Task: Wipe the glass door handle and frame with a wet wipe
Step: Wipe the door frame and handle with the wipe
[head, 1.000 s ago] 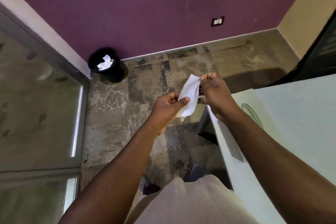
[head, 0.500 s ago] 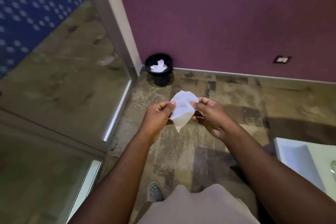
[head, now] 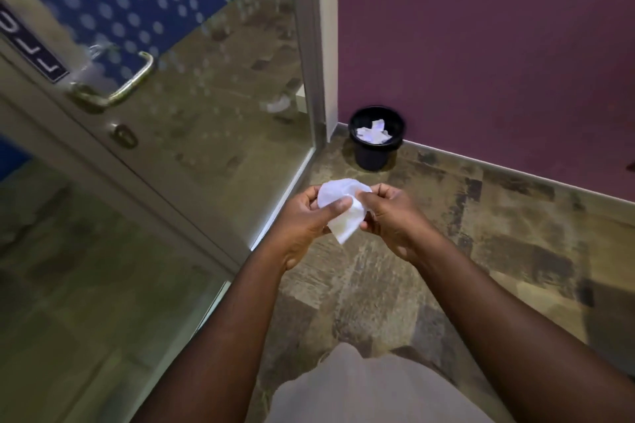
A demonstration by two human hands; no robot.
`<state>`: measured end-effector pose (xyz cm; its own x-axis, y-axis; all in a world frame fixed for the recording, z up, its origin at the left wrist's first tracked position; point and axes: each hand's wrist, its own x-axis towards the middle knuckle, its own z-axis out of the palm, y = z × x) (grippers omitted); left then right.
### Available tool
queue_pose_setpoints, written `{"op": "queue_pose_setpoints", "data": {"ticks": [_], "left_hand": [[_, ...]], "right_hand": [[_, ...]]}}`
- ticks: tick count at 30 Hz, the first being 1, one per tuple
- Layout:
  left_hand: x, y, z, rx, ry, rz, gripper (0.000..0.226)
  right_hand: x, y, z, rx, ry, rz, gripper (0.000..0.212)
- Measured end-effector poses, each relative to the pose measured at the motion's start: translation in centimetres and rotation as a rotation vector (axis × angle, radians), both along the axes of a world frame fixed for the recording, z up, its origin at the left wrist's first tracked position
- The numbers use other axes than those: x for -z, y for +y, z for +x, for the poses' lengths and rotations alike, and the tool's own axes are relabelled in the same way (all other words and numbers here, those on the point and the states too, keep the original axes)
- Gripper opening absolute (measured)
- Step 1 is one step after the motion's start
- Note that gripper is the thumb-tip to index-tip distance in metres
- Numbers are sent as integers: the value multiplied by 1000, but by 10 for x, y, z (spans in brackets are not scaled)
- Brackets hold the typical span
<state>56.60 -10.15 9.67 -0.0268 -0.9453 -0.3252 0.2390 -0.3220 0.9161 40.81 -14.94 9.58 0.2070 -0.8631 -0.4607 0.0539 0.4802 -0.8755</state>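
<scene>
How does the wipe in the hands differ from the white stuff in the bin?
The wet wipe is held up between the left hand and right hand, pinched at its upper edges; the crumpled white pieces lie loose inside the black bin on the floor. The wet wipe hangs as one partly spread sheet with a corner pointing down; the crumpled white pieces are several wadded scraps. Both are white, thin sheet material.
</scene>
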Motion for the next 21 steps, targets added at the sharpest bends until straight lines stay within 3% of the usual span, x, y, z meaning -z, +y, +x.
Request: {"op": "queue_pose_setpoints", "data": {"ticks": [3,5,8,13,17,19,21], "left_hand": [[5,0,16,-31,-90,0,84],[9,0,26,-128,-228,34,96],[13,-4,40,-280,-396,50,85],[9,-23,75,-424,-429,62,53],[-3,-46,95,-559,-507,102,21],[-8,-59,104,-590,-582,121,23],[-14,-71,114,-551,-702,121,28]], "right_hand": [[3,-9,26,17,82,-40,16],[6,-18,45,1,97,-38,17],[9,-31,65,-53,140,-40,17],[11,-67,100,-192,243,-94,30],[11,-102,118,-476,501,-426,35],[11,-120,126,-640,634,-592,51],[11,-139,136,-707,802,-725,55]]}}
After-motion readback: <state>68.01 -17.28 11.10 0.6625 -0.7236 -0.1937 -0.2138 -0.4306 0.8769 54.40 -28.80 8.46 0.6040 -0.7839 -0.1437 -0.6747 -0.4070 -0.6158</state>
